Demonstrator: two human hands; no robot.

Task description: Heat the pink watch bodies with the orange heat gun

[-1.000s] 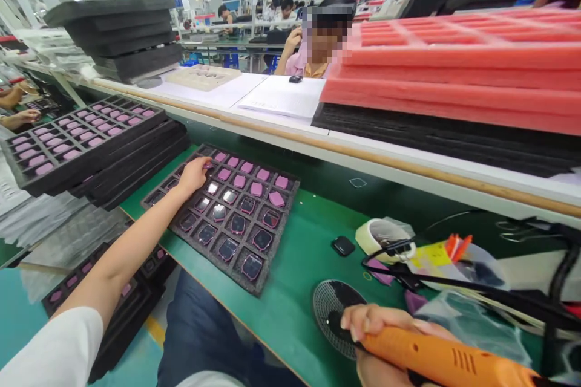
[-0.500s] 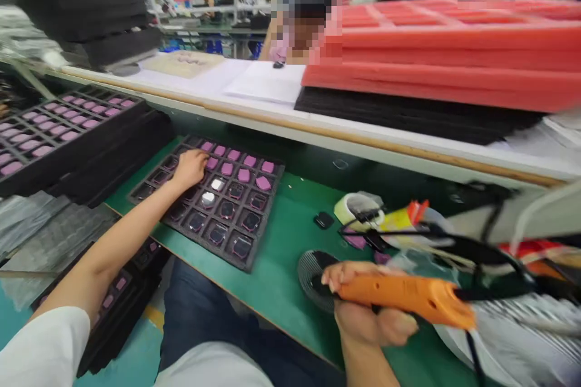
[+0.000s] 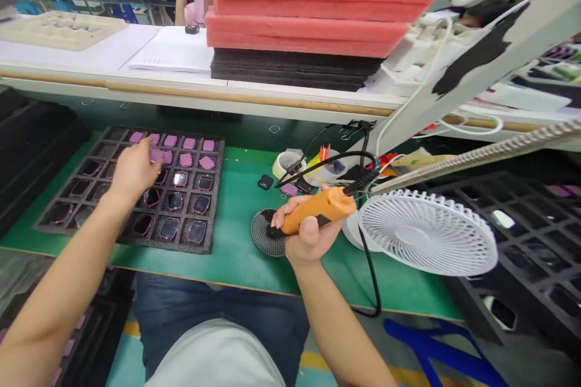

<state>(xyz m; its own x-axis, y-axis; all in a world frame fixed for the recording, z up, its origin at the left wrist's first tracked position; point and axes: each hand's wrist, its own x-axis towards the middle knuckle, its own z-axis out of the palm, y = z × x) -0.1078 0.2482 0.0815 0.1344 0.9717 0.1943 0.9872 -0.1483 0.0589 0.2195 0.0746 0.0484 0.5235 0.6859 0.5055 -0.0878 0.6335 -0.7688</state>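
My left hand is over a black foam tray, its thumb and fingers closed around a purple squarish piece in the second row. Other purple pieces fill nearby pockets. Dark-faced watch-like units sit in the front rows. In my right hand is an orange electric screwdriver, gripped round its body with a black cable at its rear. Its dark front end is above a round, black, ridged disc; the tip is hard to make out.
A white fan stands right of my right hand. Behind the disc are a small black square part, a tape roll and cables. Red foam trays are stacked on the shelf, with a person behind. More trays lie at right.
My view has swung to the right, bringing the fan fully into sight. My left hand stays at the purple pieces. My right hand still grips the screwdriver, now tilted with its rear end higher.
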